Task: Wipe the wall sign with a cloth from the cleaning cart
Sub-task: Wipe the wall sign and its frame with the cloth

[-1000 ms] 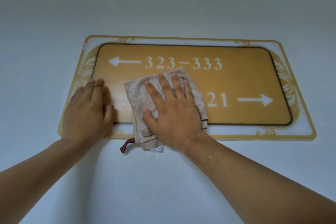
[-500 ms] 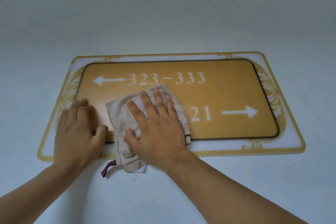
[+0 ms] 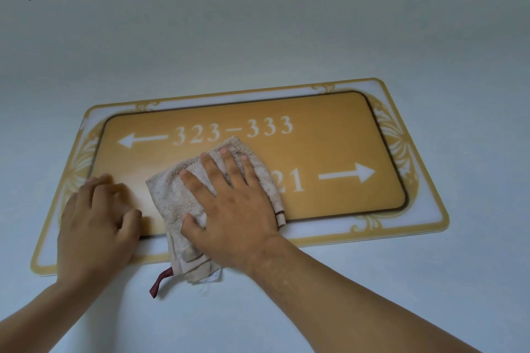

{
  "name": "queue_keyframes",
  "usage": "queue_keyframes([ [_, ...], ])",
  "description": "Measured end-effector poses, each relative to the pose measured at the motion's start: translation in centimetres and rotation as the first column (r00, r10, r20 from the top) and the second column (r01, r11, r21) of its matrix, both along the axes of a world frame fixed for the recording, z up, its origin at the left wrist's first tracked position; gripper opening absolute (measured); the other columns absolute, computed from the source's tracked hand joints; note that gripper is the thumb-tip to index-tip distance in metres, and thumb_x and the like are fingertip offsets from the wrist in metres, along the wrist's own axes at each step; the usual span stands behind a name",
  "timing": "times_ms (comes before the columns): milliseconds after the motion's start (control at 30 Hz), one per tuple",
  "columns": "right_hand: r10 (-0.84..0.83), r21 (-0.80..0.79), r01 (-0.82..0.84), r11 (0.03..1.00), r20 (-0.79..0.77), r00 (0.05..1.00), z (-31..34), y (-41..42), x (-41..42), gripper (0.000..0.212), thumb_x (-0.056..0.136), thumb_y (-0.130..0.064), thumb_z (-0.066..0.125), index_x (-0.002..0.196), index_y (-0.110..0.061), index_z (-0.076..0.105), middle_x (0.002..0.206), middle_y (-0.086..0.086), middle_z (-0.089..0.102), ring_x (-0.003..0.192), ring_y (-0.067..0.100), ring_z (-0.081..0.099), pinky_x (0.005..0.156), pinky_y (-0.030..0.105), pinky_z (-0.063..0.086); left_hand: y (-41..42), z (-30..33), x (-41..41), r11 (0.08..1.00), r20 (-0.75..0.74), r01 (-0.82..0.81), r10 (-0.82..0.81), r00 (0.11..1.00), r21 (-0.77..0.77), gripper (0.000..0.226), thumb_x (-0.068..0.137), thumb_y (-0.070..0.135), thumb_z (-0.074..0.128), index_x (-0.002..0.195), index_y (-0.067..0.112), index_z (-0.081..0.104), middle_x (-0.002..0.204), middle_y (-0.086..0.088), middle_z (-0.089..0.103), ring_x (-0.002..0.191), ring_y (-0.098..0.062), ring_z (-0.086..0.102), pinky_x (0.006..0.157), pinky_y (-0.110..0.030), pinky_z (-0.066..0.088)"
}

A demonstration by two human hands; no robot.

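Note:
A gold wall sign (image 3: pixel 329 135) with white arrows and the numbers 323-333 hangs on a pale wall. A beige terry cloth (image 3: pixel 169 195) lies flat over the sign's lower middle, hiding the start of the second row of numbers. My right hand (image 3: pixel 229 209) presses flat on the cloth with fingers spread. A dark red loop tag (image 3: pixel 159 284) hangs from the cloth below the sign's bottom edge. My left hand (image 3: pixel 94 226) rests against the sign's lower left part, fingers slightly curled, holding nothing.
The sign has a white border with gold ornaments (image 3: pixel 401 152) at both ends. Plain pale wall (image 3: pixel 258 23) surrounds it on all sides.
The view has tilted, so the sign sits lower and slanted in frame. My right hand and the cloth have shifted slightly along the sign's lower middle. My left hand stays at the lower left.

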State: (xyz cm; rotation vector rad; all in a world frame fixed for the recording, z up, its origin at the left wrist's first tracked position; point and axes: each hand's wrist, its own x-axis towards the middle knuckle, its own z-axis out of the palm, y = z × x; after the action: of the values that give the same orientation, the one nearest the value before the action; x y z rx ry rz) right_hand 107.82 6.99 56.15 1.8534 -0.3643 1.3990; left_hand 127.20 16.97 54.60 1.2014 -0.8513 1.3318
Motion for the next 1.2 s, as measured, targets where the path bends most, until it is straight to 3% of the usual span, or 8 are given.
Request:
queue_keyframes([
  [233,-0.020,-0.001,0.020,1.000,-0.019,1.000,0.1,-0.9,-1.7,0.069,0.095,-0.058,0.027,0.159,-0.035,0.018,0.170,0.005,0.005,0.154,0.029,-0.014,0.121,0.051,-0.009,0.0,-0.1,-1.0,0.998,-0.037,0.066,-0.066,0.997,-0.014,0.050,0.076,0.038,0.041,0.121,0.020,0.051,0.140,-0.003,0.045,0.129,-0.033,0.043,0.107,-0.055,0.038],
  [400,-0.050,0.004,0.051,0.999,-0.012,0.999,-0.1,-1.8,-3.6,0.070,0.095,-0.059,0.025,0.160,-0.035,0.015,0.170,0.004,0.003,0.154,0.028,-0.014,0.122,0.051,-0.008,-0.7,-0.6,-2.9,0.997,0.045,0.058,-0.060,0.997,0.045,0.062,0.078,0.037,0.039,0.135,0.015,0.050,0.148,-0.004,0.044,0.138,-0.027,0.036,0.118,-0.048,0.025],
  [533,-0.041,0.009,0.041,0.999,-0.018,0.999,-0.2,-2.3,-4.7,0.070,0.095,-0.059,0.027,0.160,-0.035,0.015,0.170,0.003,0.003,0.154,0.028,-0.015,0.122,0.051,-0.010,-1.5,-0.4,-3.5,0.997,0.046,-0.025,0.022,0.999,0.069,0.062,0.079,0.040,0.038,0.133,0.012,0.052,0.147,-0.013,0.046,0.139,-0.034,0.035,0.116,-0.055,0.025],
  [667,-0.045,0.018,0.045,0.999,-0.017,0.999,0.0,-2.7,-5.4,0.069,0.095,-0.058,0.028,0.160,-0.035,0.016,0.170,0.003,0.003,0.153,0.027,-0.016,0.121,0.051,-0.009,-2.0,-0.2,-4.9,0.999,0.025,0.015,-0.016,1.000,0.052,0.058,0.079,0.041,0.039,0.129,0.012,0.051,0.145,-0.016,0.045,0.137,-0.034,0.034,0.115,-0.057,0.027],
  [800,-0.045,0.011,0.045,0.999,-0.009,0.999,0.0,-2.6,-5.7,0.070,0.094,-0.058,0.030,0.159,-0.036,0.017,0.170,0.003,0.004,0.154,0.027,-0.014,0.122,0.051,-0.009,-2.8,0.2,-7.0,0.998,0.152,-0.005,-0.005,0.988,0.069,0.044,0.078,0.028,0.041,0.115,0.006,0.053,0.137,-0.020,0.049,0.129,-0.038,0.038,0.111,-0.058,0.031],
  [967,-0.051,-0.006,0.051,0.999,0.022,0.998,-0.1,-3.6,-6.6,0.070,0.093,-0.058,0.032,0.159,-0.036,0.021,0.170,0.004,0.008,0.155,0.028,-0.010,0.122,0.051,-0.006,-4.1,0.5,-9.7,0.996,0.213,0.006,-0.024,0.977,0.087,0.048,0.079,0.025,0.040,0.116,-0.002,0.056,0.136,-0.023,0.051,0.131,-0.041,0.041,0.113,-0.057,0.031],
  [1200,-0.041,-0.016,0.041,0.999,0.032,0.999,-0.2,-5.0,-8.5,0.071,0.093,-0.059,0.032,0.159,-0.036,0.022,0.170,0.003,0.009,0.155,0.026,-0.010,0.123,0.052,-0.003,-5.4,0.2,-12.2,0.990,0.190,0.066,-0.089,0.978,0.127,0.047,0.083,0.018,0.039,0.121,-0.005,0.054,0.139,-0.024,0.049,0.132,-0.041,0.039,0.112,-0.057,0.032],
])
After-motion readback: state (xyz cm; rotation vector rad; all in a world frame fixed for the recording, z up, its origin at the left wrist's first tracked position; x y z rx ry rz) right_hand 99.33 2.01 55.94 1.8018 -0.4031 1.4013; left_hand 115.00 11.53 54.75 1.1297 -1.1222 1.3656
